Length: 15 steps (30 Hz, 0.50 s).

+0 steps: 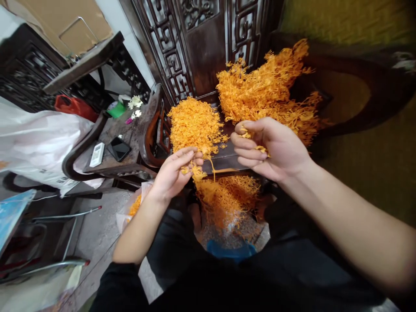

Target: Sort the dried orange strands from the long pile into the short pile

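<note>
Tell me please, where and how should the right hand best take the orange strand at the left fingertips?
Pinch the thin curved part of the orange strand, coming from the person's right. It stands out beside the left hand, facing the right hand, so it seems easiest to reach. Orange bits in the right fingers may hinder.

no wording is legible (the dark marks (61, 179) on the white bag (48, 145) blur).

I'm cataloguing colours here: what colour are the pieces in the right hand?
The pieces in the right hand are yellow-orange; the head view shows them best.
</note>
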Available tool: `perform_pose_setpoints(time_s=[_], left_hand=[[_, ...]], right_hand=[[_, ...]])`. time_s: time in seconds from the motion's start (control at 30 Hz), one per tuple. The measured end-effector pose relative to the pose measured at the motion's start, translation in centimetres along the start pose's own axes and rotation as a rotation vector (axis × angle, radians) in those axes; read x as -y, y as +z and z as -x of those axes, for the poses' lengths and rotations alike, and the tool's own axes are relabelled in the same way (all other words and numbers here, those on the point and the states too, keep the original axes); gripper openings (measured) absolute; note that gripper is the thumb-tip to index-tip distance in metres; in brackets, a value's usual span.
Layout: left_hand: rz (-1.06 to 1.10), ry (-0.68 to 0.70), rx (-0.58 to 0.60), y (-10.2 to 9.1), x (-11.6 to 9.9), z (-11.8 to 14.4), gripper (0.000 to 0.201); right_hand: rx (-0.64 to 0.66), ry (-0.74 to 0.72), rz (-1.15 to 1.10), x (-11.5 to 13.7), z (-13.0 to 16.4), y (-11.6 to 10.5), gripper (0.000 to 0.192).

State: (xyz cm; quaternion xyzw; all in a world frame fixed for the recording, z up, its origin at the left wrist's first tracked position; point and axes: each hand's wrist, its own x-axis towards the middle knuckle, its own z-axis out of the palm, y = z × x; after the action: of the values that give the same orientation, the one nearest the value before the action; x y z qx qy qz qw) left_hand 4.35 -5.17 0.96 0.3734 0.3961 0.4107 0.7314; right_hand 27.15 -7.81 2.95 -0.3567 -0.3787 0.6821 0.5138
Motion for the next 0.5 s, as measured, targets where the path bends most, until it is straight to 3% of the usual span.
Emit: perform_pose_setpoints(time_s=[0.17,0.3,0.4,0.5], left_hand=[[0.009,0.180,-0.082,0.1,-0.5,0.3,0.022],[-0.012,0.236,-0.104,0.0,-0.7,-0.1,0.035],[-0.058,0.287,-0.121,-0.1,-0.5,-0.3,0.041],[-0.053,0.333,-0.138,0.0,-0.2,-0.5,0.044]], right_hand=[[0.055,-0.001,-0.062,0.2,-0.1,-0.3,0.027],[0.180,0.116,-0.133,-1.6,-0.4,0.6,0.035],[0.192,0.153,-0.069,-3.9,-0.7,1.5,0.040],[0.128,0.051,0.116,-5.4,-0.8,2.1,0.037]])
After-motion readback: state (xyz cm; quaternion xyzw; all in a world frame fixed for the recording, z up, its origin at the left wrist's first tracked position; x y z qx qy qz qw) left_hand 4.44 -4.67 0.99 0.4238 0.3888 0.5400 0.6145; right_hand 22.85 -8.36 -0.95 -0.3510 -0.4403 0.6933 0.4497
